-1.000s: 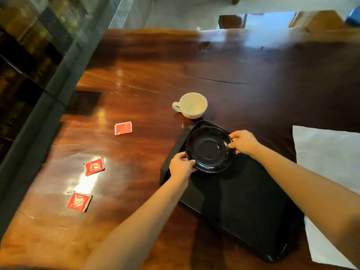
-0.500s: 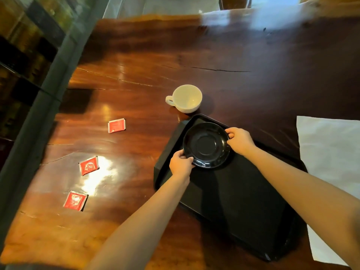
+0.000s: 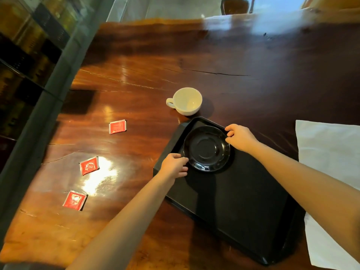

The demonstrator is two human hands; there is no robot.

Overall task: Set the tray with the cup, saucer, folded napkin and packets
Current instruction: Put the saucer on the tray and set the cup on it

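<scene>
A black saucer (image 3: 206, 149) lies flat in the far left corner of the black tray (image 3: 243, 211). My left hand (image 3: 174, 167) pinches its near left rim with curled fingers. At the far right rim my right hand (image 3: 240, 137) grips the saucer, knuckles close to the tray's edge. A white cup (image 3: 187, 101) stands upright on the table just beyond the tray, handle to the left. Three red packets (image 3: 117, 126) (image 3: 89, 165) (image 3: 75, 200) lie spread on the wood to the left. A white napkin (image 3: 331, 152) lies flat to the right of the tray, partly under my right forearm.
The wooden table (image 3: 214, 55) is glossy with a long crack across its far half. Its left edge runs along a grey ledge (image 3: 39, 114) beside a dark window. A chair back (image 3: 234, 5) shows beyond the far edge.
The saucer has settled a little further into the tray's far left corner, with both hands still at its rim. My view has shifted slightly.
</scene>
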